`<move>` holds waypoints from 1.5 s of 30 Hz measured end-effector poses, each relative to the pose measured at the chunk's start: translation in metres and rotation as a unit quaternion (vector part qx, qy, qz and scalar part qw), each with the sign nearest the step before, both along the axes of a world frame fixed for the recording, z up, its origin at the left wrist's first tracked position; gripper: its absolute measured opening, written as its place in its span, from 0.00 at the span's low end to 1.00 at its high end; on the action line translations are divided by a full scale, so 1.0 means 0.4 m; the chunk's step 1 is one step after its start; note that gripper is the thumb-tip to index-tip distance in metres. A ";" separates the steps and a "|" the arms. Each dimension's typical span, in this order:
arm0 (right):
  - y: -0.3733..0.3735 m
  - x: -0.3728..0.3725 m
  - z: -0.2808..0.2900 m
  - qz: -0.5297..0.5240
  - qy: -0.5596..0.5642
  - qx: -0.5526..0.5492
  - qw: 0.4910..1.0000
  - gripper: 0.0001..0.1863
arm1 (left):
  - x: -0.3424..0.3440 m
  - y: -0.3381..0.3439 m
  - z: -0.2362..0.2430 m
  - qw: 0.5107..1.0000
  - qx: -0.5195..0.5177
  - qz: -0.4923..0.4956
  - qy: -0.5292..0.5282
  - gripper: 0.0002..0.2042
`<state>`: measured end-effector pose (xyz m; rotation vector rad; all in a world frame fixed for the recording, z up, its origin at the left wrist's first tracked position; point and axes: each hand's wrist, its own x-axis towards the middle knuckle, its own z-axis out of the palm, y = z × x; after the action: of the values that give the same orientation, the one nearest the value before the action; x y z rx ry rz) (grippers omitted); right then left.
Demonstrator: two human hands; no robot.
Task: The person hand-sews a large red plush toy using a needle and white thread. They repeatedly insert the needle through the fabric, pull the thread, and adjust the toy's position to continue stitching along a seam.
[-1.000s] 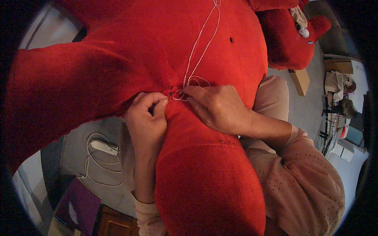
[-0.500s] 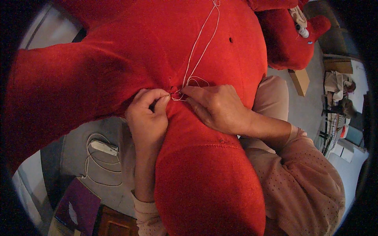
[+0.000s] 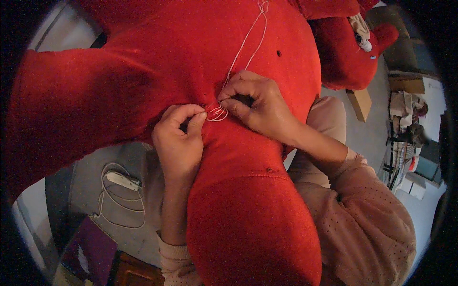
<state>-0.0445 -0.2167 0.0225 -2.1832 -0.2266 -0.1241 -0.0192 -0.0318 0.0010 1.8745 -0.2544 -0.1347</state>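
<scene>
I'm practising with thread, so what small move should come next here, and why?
Probably draw the white thread gently upward with the right hand, which appears to pinch it: the thread lies in loose loops over the red fabric, and the left hand seems to grip that fabric beside them.

Likely workshop: red stuffed form point(image 3: 253, 224), thread point(image 3: 218, 114), power strip point(image 3: 122, 180) on floor point(image 3: 86, 200).

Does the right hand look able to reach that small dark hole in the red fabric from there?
Probably yes: the hole lies uncovered just beyond the right hand, with only red fabric between. That hand, though, seems to be pinching white thread.
</scene>
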 end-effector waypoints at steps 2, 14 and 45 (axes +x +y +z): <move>0.006 0.010 0.015 -0.014 0.101 0.070 0.992 0.04 | 0.000 0.002 0.000 1.000 -0.003 0.001 0.001 0.03; 0.025 0.048 0.002 0.050 0.136 0.131 0.981 0.03 | 0.002 0.006 0.007 1.000 0.014 -0.009 -0.005 0.03; 0.088 0.145 0.119 0.089 0.119 0.302 0.942 0.10 | 0.042 0.056 0.030 0.929 -0.300 -0.086 0.199 0.09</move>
<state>0.0136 -0.1814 0.0702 -1.5394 -0.2131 0.1559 -0.0022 -0.0095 0.0132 1.1811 -0.1539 -0.4950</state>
